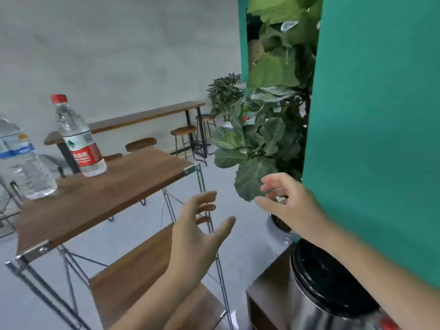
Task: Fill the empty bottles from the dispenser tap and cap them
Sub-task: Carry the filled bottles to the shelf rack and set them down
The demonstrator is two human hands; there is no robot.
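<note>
A clear bottle with a red cap and red label (78,139) stands upright on the wooden shelf table (102,198) at the left. A second clear bottle with a blue label (23,160) stands nearer the left edge, its top cut off by the frame. The steel dispenser with a black lid (328,282) sits at the lower right; its tap is out of sight. My left hand (197,229) floats in mid-air right of the table, fingers relaxed and spread, holding nothing. My right hand (288,201) hangs above the dispenser, fingers loosely curved, empty.
A lower wooden shelf (133,277) lies under the table top on metal legs. A large leafy plant in a pot (262,144) stands just beyond my right hand, beside a teal wall (376,115). A long counter with stools (166,129) lines the far wall.
</note>
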